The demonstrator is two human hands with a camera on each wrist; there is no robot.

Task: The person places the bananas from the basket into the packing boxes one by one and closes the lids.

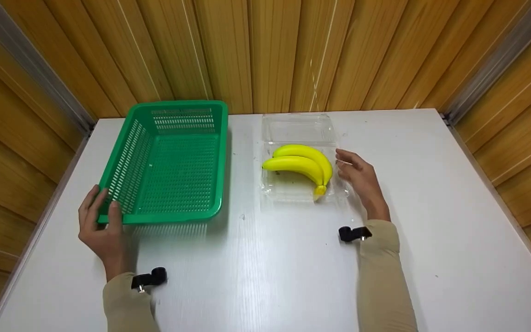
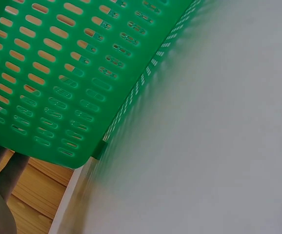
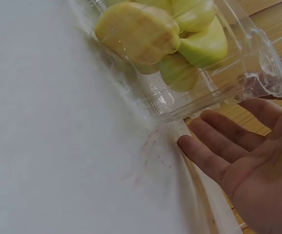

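My left hand [image 1: 102, 230] holds the near left corner of a green plastic basket [image 1: 221, 175], its thumb over the near rim and its fingers along the left side. In the left wrist view, two dark fingers [image 2: 7, 178] show past the slotted basket wall [image 2: 58, 97]. A bunch of yellow bananas [image 1: 298, 165] lies in a clear plastic clamshell box [image 1: 288, 191] with its lid folded back. My right hand [image 1: 362, 182] is beside the right edge of the box, fingers loosely extended. In the right wrist view, the bananas [image 3: 136, 31] show through the clear wall.
The white table [image 1: 251, 276] carries the basket on the left and the box to the right of it. Wood-patterned panels [image 1: 274, 55] stand along the back and both sides. A black camera mount [image 1: 148, 279] is on each wrist.
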